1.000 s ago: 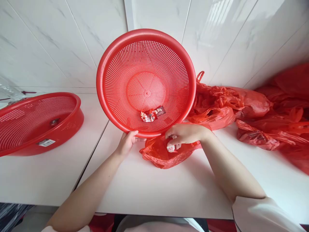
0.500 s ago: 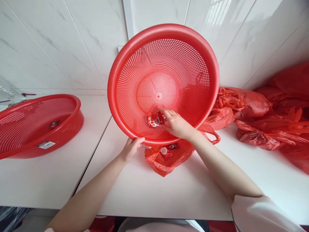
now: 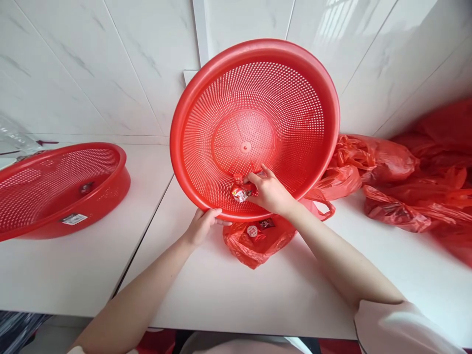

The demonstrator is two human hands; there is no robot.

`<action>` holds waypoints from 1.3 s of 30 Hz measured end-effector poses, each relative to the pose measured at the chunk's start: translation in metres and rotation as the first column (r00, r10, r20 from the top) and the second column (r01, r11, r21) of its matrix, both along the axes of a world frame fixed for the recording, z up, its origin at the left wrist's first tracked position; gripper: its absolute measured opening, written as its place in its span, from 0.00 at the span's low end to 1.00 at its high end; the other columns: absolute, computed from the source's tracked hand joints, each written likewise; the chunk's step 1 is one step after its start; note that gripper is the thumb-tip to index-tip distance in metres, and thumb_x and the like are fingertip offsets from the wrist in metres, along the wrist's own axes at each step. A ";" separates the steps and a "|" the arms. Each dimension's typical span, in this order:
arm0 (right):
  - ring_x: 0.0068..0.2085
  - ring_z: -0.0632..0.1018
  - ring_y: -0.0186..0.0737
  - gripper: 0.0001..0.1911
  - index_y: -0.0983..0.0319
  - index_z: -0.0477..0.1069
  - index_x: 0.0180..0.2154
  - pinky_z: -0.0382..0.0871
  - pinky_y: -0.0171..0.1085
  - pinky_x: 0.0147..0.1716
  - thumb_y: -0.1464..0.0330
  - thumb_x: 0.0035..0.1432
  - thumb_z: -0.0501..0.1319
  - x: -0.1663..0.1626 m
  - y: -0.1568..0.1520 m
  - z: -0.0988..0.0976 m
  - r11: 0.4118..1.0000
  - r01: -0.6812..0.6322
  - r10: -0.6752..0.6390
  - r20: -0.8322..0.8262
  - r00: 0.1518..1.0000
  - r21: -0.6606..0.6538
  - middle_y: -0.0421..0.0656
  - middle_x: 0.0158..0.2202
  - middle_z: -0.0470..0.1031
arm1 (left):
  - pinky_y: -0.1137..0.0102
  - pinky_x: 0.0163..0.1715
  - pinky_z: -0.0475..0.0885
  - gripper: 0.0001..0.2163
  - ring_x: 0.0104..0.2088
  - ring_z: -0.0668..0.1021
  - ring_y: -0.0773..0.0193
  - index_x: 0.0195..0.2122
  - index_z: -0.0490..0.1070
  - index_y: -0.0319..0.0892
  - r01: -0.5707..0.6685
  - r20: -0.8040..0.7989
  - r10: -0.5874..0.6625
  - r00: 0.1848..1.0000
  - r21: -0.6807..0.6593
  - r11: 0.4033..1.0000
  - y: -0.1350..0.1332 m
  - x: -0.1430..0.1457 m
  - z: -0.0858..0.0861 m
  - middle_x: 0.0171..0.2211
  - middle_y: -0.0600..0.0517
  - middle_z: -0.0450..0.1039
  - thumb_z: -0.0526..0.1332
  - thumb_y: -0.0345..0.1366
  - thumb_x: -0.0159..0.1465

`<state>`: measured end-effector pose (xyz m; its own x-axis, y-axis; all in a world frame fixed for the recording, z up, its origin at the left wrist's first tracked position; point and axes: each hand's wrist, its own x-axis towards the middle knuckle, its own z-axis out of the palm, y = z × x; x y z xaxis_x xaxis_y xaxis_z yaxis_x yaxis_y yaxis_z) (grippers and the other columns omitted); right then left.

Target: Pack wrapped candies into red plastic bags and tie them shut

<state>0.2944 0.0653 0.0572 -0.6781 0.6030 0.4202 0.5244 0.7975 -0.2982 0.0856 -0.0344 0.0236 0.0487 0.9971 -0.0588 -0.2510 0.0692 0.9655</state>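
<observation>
A big round red perforated basket (image 3: 295, 93) stands tilted on its edge, its inside facing me. My left hand (image 3: 201, 227) grips its lower rim. My right hand (image 3: 269, 191) reaches into the basket's lower part, fingers closed on wrapped candies (image 3: 240, 191). Under the basket lies a small open red plastic bag (image 3: 254, 243) on the white table, with a couple of wrapped candies (image 3: 258, 228) in it.
A second red perforated basket (image 3: 59, 189) with a label and one small item inside sits at the left on a neighbouring table. A heap of red plastic bags (image 3: 398, 182) lies at the right against the tiled wall. A seam (image 3: 142, 246) divides the two tables.
My right hand left the small bag, rose into the basket and closed on the candies there. The basket shifted to the right and the view moved with it.
</observation>
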 end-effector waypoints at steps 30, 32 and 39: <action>0.36 0.80 0.41 0.22 0.57 0.70 0.51 0.74 0.41 0.41 0.64 0.54 0.66 0.016 -0.003 0.020 0.948 0.237 -0.303 -0.384 0.872 -0.211 0.42 0.41 0.80 | 0.61 0.32 0.78 0.13 0.39 0.80 0.50 0.39 0.75 0.32 -0.081 0.064 0.081 0.995 0.001 0.997 0.009 -0.004 0.009 0.42 0.39 0.78 0.59 0.36 0.59; 0.34 0.80 0.40 0.21 0.58 0.68 0.52 0.73 0.41 0.40 0.64 0.56 0.64 0.014 -0.002 0.018 0.941 0.254 -0.321 -0.347 0.881 -0.225 0.43 0.40 0.80 | 0.61 0.33 0.78 0.13 0.40 0.80 0.50 0.40 0.74 0.32 -0.063 0.045 0.063 0.997 -0.001 0.998 0.008 -0.004 0.008 0.42 0.39 0.78 0.59 0.37 0.59; 0.46 0.79 0.41 0.25 0.59 0.60 0.60 0.72 0.41 0.47 0.63 0.63 0.58 0.004 -0.012 0.022 0.934 -0.110 0.010 -0.283 0.959 -0.340 0.47 0.51 0.76 | 0.61 0.32 0.79 0.14 0.44 0.79 0.49 0.43 0.71 0.36 -0.011 0.036 0.012 0.999 -0.030 0.999 0.003 -0.003 0.003 0.48 0.41 0.76 0.61 0.37 0.58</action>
